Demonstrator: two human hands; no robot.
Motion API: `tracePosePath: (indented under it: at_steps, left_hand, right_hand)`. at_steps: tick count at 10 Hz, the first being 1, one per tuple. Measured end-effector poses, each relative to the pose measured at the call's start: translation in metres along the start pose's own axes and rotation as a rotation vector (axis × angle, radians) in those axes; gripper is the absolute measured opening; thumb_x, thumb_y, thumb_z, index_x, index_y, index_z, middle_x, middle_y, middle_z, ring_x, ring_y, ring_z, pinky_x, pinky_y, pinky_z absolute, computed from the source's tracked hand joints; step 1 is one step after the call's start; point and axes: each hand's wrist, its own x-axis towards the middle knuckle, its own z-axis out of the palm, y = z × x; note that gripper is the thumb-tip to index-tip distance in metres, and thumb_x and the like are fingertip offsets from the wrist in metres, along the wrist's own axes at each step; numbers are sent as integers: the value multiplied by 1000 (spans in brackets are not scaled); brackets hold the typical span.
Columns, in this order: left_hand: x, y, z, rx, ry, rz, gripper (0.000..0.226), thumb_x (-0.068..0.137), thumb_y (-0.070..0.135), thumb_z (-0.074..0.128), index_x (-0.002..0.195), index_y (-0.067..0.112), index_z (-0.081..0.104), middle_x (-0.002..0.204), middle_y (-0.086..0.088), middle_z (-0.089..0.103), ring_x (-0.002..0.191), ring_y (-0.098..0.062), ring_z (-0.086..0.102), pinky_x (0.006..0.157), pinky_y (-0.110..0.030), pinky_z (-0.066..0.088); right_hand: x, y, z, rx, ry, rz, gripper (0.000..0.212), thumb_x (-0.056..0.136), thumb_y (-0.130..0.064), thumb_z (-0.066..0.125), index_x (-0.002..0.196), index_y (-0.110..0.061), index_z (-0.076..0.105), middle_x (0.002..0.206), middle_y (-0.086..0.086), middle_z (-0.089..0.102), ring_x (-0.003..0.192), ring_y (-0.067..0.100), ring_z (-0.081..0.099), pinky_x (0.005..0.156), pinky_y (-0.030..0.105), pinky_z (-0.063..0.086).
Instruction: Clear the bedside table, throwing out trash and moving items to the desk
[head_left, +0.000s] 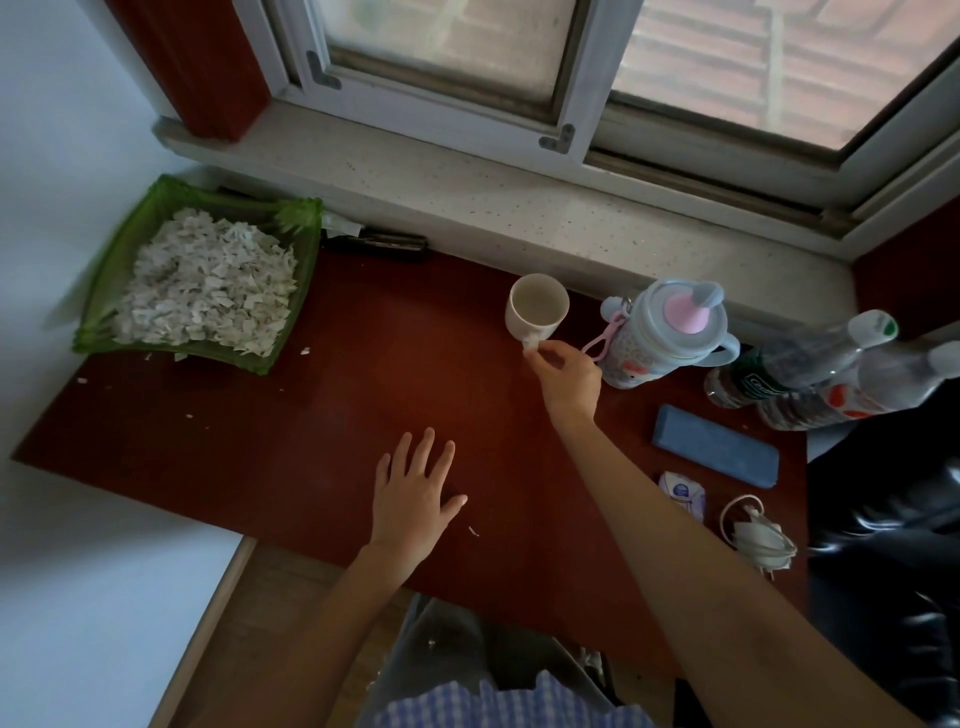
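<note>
A white mug (537, 309) stands upright on the dark red desk top (337, 415) near the window sill. My right hand (566, 376) pinches the mug's handle from the near side. My left hand (415, 493) rests flat on the desk with its fingers spread, holding nothing. A green tray (104, 291) heaped with white paper shreds sits at the desk's far left corner. A few loose scraps lie on the desk around the tray.
Right of the mug stand a pale blue child's bottle (670, 338) and two plastic bottles (810, 369). A blue case (716, 452), a small white packet (683, 493) and a coiled white charger (758, 535) lie at the right. A black chair (893, 519) borders the desk's right edge.
</note>
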Motion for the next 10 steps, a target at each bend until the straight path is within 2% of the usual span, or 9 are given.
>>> tracePosePath:
  at_steps: [1,3,4,6,8,10]
  left_hand:
    - [0,0,-1,2,-14,-3,70,83,57,52,142,26,34,153,-6,30,141,-32,25,109,-53,30]
    - [0,0,0,17,-4,0,70,79,57,57,139,24,41,148,-9,39,136,-34,34,104,-54,35]
    - [1,0,-1,21,-10,4,71,80,57,56,140,24,39,149,-9,38,137,-35,32,106,-53,34]
    - [1,2,-5,27,-17,2,72,82,58,54,143,24,35,152,-8,31,140,-33,26,108,-52,31]
    - [0,1,-21,74,-54,87,70,89,58,40,147,24,21,156,-6,20,143,-30,18,112,-49,26]
    - [-14,3,-44,154,55,212,65,92,52,40,147,22,23,155,-6,24,142,-29,21,112,-47,24]
  right_hand:
    - [0,1,-1,-15,-2,-21,24,82,-42,68,97,-25,72,85,-8,72,80,7,66,76,30,54]
    - [-6,2,-7,-37,-36,-19,32,83,-48,65,107,-26,67,94,-13,71,88,1,65,84,30,54]
    - [-18,8,-14,-98,-52,-38,37,86,-46,62,116,-24,63,106,-7,70,97,6,64,88,34,53]
    - [-62,30,-36,-311,-55,-217,38,94,-38,54,123,-15,59,123,-1,59,113,15,55,91,29,46]
    - [-110,52,-58,-448,27,-270,39,94,-35,55,124,-9,60,130,8,58,129,24,47,104,40,43]
    - [-148,64,-91,-519,72,-244,43,96,-36,51,129,-8,56,139,11,52,137,26,38,112,39,33]
